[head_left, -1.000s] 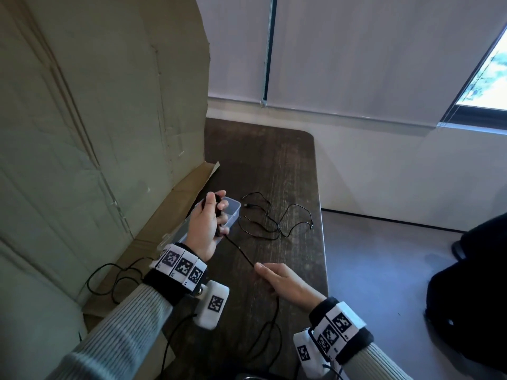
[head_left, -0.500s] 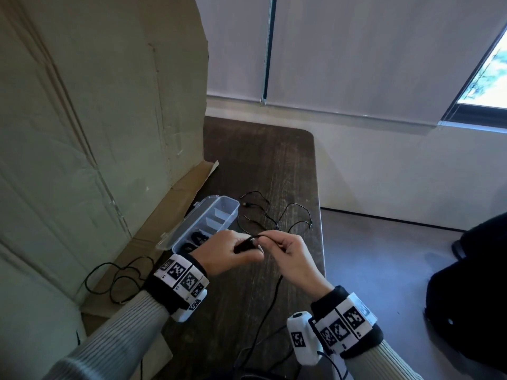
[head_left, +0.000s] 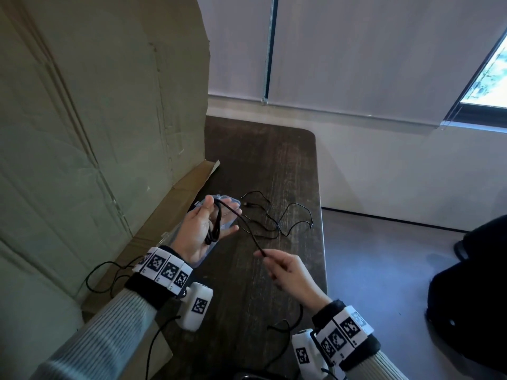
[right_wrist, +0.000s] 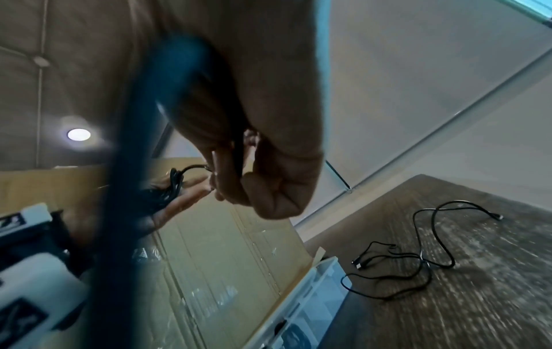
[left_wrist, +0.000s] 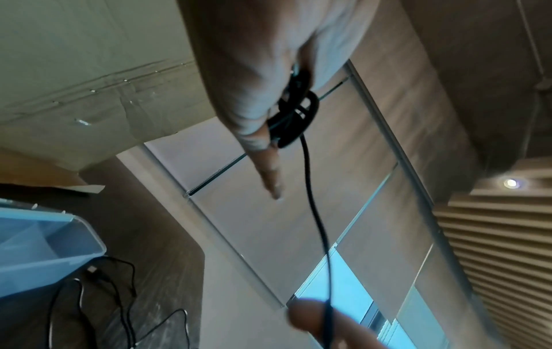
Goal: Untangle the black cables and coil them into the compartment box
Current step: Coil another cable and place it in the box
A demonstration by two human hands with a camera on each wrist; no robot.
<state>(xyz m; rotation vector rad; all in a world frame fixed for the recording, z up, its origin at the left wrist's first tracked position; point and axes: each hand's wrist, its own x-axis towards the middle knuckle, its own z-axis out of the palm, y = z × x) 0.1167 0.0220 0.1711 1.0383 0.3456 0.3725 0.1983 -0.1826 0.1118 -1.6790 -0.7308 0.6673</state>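
Dark wood table [head_left: 274, 165] against a pale wall with drawn blinds; tall cardboard sheet [head_left: 96, 119] stands left of the compartment box [head_left: 233, 200]. Left hand [head_left: 204, 229] is raised just above the box, palm up, fingers spread flat, coil of black cable [head_left: 215, 224] looped over them, apparently serving as a former so loops stay even. Right hand [head_left: 285, 270], nearer the person than the box, pinches the cable's free run between thumb and fingertip, keeping it taut, likely to feed the next wrap. Second black cable [head_left: 277, 218] lies loose on the table just right of the box, not yet coiled. Box open; contents mostly hidden by the hand.
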